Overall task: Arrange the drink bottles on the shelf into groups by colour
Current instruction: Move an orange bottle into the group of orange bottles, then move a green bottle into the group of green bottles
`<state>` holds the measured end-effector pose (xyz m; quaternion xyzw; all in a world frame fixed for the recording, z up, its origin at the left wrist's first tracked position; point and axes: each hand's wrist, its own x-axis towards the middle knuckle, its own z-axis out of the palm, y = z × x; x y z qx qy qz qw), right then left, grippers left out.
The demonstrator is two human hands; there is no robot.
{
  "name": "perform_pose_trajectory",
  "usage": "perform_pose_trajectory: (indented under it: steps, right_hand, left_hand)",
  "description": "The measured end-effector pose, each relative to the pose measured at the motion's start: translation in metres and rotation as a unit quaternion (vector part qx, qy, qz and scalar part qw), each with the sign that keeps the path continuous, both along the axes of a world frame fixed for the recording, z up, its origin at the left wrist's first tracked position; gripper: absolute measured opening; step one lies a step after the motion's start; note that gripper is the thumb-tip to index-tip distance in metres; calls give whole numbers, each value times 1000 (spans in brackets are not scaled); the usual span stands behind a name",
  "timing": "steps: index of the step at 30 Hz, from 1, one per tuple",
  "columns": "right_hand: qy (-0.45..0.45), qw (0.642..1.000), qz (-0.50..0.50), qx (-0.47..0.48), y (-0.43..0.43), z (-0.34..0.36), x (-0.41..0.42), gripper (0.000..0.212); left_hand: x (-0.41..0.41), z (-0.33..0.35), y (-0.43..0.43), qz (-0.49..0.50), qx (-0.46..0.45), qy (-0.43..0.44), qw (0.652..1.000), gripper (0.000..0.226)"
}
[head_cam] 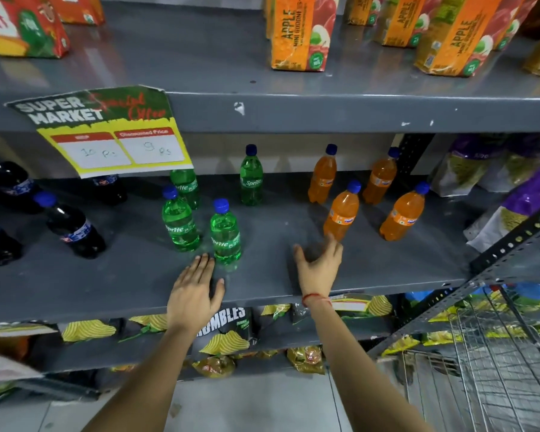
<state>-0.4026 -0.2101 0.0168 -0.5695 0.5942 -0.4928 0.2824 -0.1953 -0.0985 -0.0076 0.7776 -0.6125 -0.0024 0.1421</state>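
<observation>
On the smooth grey shelf [262,285], glossy waisted bottles [225,235] stand.

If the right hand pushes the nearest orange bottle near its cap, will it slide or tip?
The nearest orange bottle is tall, narrow and looks full, so it probably tips. Pushed low, it likely slides on the smooth grey shelf. The right hand is open beside it.

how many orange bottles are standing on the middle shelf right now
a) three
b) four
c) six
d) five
b) four: two orange bottles at the back and two nearer the front, all upright with blue caps, grouped to the right of the green bottles.
</observation>
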Motion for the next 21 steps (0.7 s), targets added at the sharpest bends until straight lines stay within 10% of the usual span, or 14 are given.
perform_pose_trajectory:
  steps: [7,21]
  right_hand:
    - [29,973,226,26,26,12,77,71]
    - [74,980,187,10,-15,26,98,46]
  left_hand:
    - [0,3,1,2,-8,26,1000,59]
    - [2,0,3,1,-26,43,999,56]
